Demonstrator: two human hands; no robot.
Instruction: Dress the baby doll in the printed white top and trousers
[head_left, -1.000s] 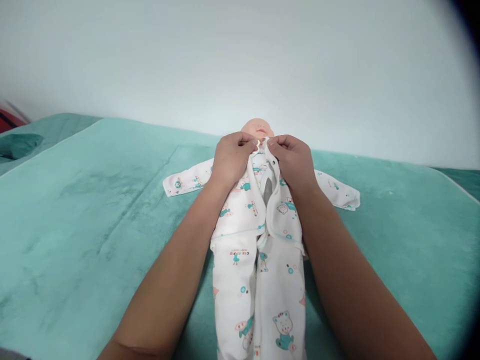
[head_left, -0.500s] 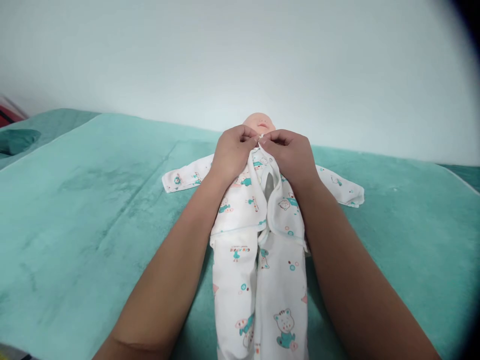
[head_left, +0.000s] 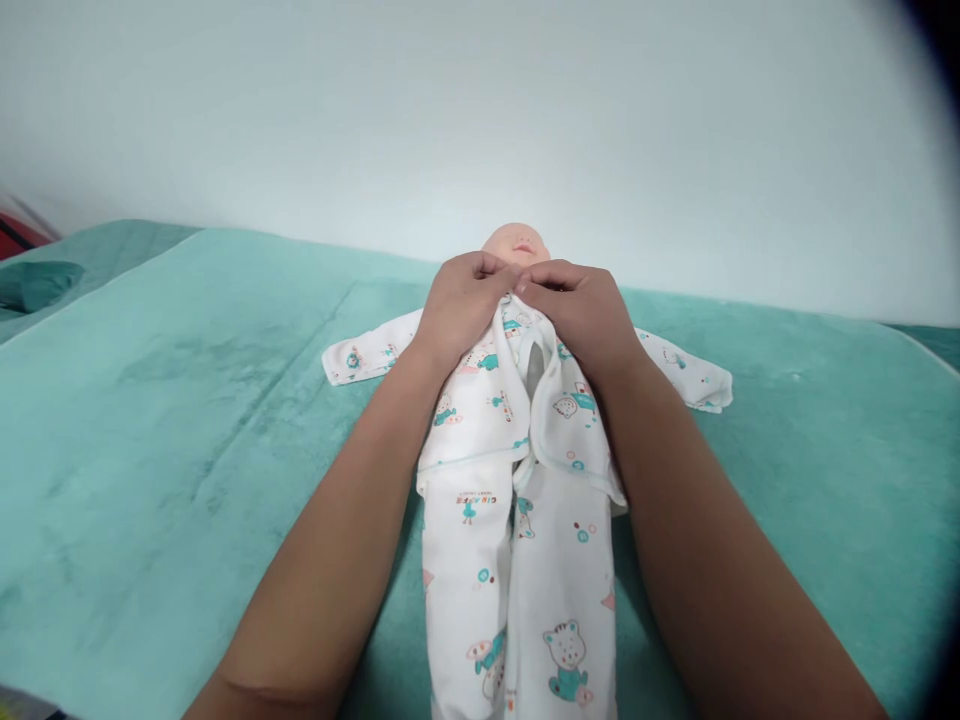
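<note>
A baby doll (head_left: pixel 517 240) lies on its back, legs toward me, in a white printed baby jacket (head_left: pixel 480 430) and matching trousers (head_left: pixel 566 580). At the doll's neck my left hand (head_left: pixel 466 300) pinches the jacket's collar edge between thumb and fingers. My right hand (head_left: pixel 577 305) is closed on the other side of the same collar, its fingertips meeting those of the left. The fingers cover the pinched fastening spot. Below them the jacket's front edges part, leaving a gap over the chest. Both sleeves stretch out sideways.
A teal plush cover (head_left: pixel 195 420) spreads beneath the doll. Behind it rises a pale wall (head_left: pixel 450 120). A fold of darker teal cloth (head_left: pixel 37 285) and a red item (head_left: pixel 19 235) are at the far left.
Both hands stay at the collar; the fingertips have pressed closer together, covering the bit of white collar edge that showed between them. The doll and clothes have barely shifted.
</note>
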